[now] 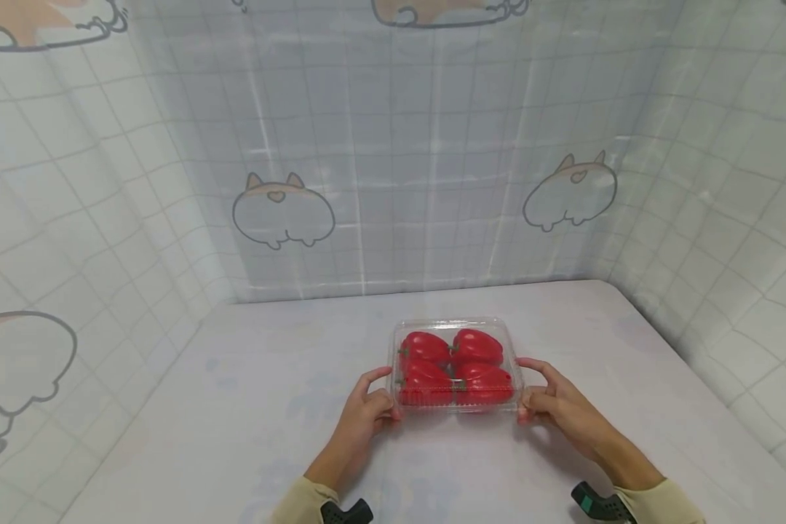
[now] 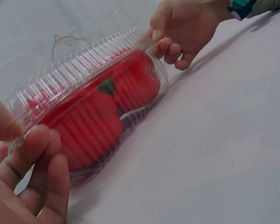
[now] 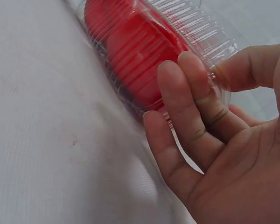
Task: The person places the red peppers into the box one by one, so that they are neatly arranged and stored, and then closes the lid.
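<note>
A clear plastic clamshell box (image 1: 457, 324) with a ribbed lid and ribbed sides is held between both hands over the white table. Inside lie several red bell peppers (image 1: 478, 346) with green stems, in two rows. My left hand (image 1: 365, 413) pinches the box's near left corner at the rim, thumb above and fingers beneath. At the near right corner my right hand (image 1: 559, 409) pinches the rim the same way, its index finger along the side. The lid lies down over the peppers in the left wrist view, where the box front (image 2: 91, 126) faces the camera.
The white table (image 1: 288, 342) has a back edge along a tiled-pattern curtain (image 1: 393, 182) with cartoon animal outlines. Similar sheets (image 1: 92, 218) hang at the left and right sides. A dark band sits on each wrist over beige sleeves (image 1: 304, 501).
</note>
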Tool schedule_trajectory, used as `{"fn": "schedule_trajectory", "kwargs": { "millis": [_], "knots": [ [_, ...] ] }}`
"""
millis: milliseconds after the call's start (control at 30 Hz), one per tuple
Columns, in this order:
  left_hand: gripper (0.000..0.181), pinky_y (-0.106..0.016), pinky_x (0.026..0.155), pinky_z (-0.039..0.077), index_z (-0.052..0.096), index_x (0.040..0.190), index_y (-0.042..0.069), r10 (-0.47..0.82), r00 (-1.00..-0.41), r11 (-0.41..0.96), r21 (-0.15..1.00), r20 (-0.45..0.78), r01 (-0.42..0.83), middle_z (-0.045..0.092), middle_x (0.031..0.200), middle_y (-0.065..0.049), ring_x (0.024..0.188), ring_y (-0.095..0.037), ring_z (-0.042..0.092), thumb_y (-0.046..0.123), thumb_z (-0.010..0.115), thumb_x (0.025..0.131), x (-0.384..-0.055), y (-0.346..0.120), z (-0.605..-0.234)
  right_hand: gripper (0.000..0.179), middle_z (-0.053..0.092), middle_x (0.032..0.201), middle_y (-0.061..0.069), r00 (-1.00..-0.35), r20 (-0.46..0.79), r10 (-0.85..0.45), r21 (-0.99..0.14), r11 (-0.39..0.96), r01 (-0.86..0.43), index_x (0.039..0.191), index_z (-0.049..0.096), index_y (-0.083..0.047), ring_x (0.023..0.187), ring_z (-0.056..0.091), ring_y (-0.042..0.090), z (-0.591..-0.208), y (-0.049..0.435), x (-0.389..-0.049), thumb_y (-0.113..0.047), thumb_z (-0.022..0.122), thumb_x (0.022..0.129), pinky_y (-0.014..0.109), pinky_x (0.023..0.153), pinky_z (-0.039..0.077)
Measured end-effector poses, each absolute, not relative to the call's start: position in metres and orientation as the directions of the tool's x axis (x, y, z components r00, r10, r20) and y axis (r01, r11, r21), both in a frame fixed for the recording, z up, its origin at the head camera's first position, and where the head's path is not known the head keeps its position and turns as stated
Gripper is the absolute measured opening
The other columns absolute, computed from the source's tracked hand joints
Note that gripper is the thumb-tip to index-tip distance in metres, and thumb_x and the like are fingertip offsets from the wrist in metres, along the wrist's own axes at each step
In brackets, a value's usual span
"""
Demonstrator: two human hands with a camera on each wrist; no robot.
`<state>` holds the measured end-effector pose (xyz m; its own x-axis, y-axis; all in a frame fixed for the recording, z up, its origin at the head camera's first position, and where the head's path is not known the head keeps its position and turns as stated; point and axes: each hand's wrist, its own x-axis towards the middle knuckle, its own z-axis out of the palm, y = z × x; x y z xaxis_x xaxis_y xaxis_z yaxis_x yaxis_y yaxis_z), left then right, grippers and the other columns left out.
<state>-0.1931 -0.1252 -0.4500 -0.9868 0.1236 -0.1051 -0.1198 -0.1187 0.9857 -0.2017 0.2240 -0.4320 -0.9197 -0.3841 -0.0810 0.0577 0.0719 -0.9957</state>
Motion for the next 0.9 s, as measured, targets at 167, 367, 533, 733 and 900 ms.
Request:
{"fn": "schedule_trajectory", "kwargs": {
  "millis": [167, 367, 533, 733, 900],
  "knots": [
    [0.063, -0.034, 0.077, 0.054, 0.035, 0.149, 0.009, 0.094, -0.987, -0.115, 0.983, -0.13, -0.14, 0.061, 0.08, -0.005, 0.077, -0.021, 0.062, 0.005, 0.053, 0.089, -0.193, -0.122, -0.448, 0.067, 0.066, 0.084, 0.013, -0.928, -0.052, -0.369, -0.997, 0.069, 0.029, 0.154, 0.016, -0.002, 0.077, 0.065, 0.022, -0.435, 0.224, -0.202, -0.001, 0.05, 0.096, 0.032, 0.079, 0.056],
    [0.062, -0.034, 0.078, 0.054, 0.033, 0.149, 0.007, 0.119, -0.987, -0.112, 0.986, -0.106, -0.12, 0.06, 0.08, -0.005, 0.078, -0.02, 0.061, 0.001, 0.051, 0.09, -0.194, -0.123, -0.449, 0.064, 0.067, 0.082, 0.012, -0.938, -0.061, -0.341, -0.996, 0.078, 0.037, 0.153, 0.021, -0.003, 0.077, 0.065, 0.022, -0.438, 0.222, -0.203, 0.0, 0.049, 0.095, 0.033, 0.079, 0.056],
    [0.06, -0.033, 0.079, 0.054, 0.031, 0.149, 0.004, 0.172, -0.983, -0.112, 0.991, -0.057, -0.077, 0.059, 0.082, -0.006, 0.08, -0.019, 0.061, -0.003, 0.049, 0.092, -0.194, -0.126, -0.45, 0.064, 0.066, 0.085, 0.015, -0.945, -0.077, -0.317, -0.994, 0.101, 0.047, 0.153, 0.023, -0.005, 0.08, 0.065, 0.026, -0.439, 0.221, -0.203, -0.002, 0.049, 0.095, 0.033, 0.081, 0.055],
    [0.06, -0.036, 0.081, 0.056, 0.031, 0.15, 0.007, 0.18, -0.982, -0.124, 0.989, -0.055, -0.078, 0.062, 0.083, -0.008, 0.082, -0.022, 0.064, -0.001, 0.049, 0.093, -0.192, -0.129, -0.455, 0.062, 0.067, 0.085, 0.017, -0.951, -0.101, -0.293, -0.992, 0.107, 0.072, 0.153, 0.024, -0.007, 0.081, 0.065, 0.028, -0.439, 0.219, -0.204, -0.005, 0.049, 0.096, 0.033, 0.082, 0.055],
    [0.057, -0.038, 0.082, 0.056, 0.035, 0.149, 0.007, 0.167, -0.985, -0.094, 0.994, -0.035, -0.052, 0.064, 0.086, -0.011, 0.083, -0.025, 0.065, 0.0, 0.049, 0.094, -0.192, -0.131, -0.457, 0.059, 0.067, 0.088, 0.022, -0.958, -0.11, -0.265, -0.988, 0.135, 0.076, 0.153, 0.028, -0.009, 0.081, 0.067, 0.03, -0.438, 0.218, -0.204, -0.01, 0.049, 0.098, 0.033, 0.083, 0.056]
  ]
}}
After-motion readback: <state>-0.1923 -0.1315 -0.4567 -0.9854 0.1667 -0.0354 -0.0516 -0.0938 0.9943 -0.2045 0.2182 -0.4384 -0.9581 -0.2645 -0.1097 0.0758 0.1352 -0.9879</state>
